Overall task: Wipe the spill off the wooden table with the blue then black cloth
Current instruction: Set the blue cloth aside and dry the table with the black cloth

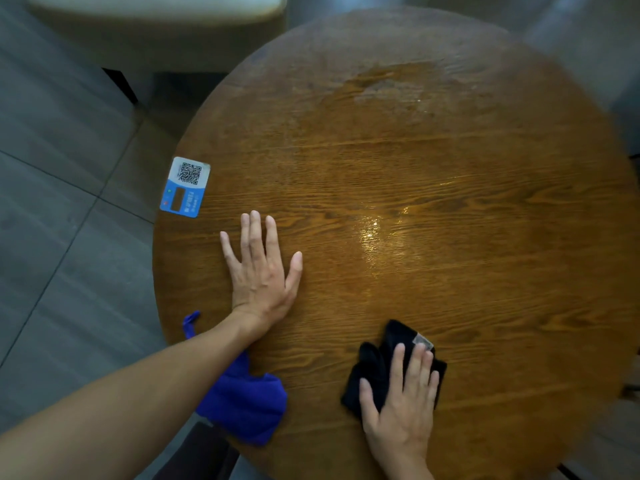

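Observation:
A round wooden table [450, 174] fills the view. A wet sheen [374, 233] glistens near its middle, and a larger damp patch [394, 84] shows toward the far side. My left hand [259, 271] lies flat on the wood with fingers spread, holding nothing. Under my left forearm, at the near left rim, sits the crumpled blue cloth [247, 407]. My right hand [401, 403] presses flat on the black cloth [377, 368], which has a small grey label at its far corner.
A blue and white QR code sticker [185, 187] is stuck near the table's left rim. A pale cushioned seat [156, 26] stands beyond the table at the upper left. Grey floor tiles [62, 202] surround the table.

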